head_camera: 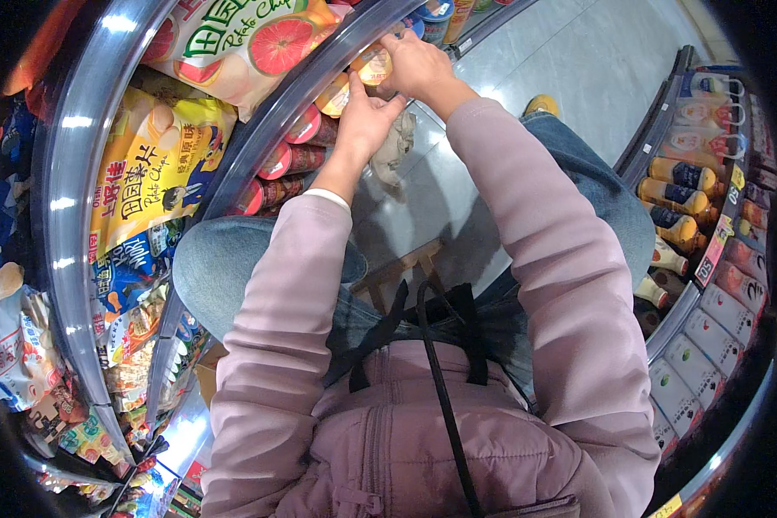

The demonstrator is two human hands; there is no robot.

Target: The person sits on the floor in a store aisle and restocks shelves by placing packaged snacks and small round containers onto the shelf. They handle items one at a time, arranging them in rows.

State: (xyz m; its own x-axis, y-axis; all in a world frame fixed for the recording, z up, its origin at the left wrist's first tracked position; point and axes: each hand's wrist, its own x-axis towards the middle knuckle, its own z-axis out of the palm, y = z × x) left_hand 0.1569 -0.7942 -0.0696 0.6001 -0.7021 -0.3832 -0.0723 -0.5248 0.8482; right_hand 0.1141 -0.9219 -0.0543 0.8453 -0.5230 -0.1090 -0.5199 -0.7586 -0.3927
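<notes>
My left hand (367,123) reaches to the bottom shelf, its fingertips at a yellow-lidded canister (333,96) standing among others. Close beside it, my right hand (416,65) is at a second yellow-lidded canister (372,65), thumb and fingers near its lid edge; whether either hand grips is hard to tell. Nearer to me on the same shelf are several red-lidded canisters (276,160). Blue-lidded tubs (436,21) stand past my right hand. A crumpled grey cloth or bag (395,150) shows below my hands, partly hidden by the left one.
Left, clear-edged shelves hold a yellow potato chip bag (162,162) and a white chip bag (252,45) with grapefruit pictures. Right, another shelf holds orange drink bottles (673,194) and white cartons (693,356). My knees flank a small wooden stool (395,272) on the tiled floor (531,65).
</notes>
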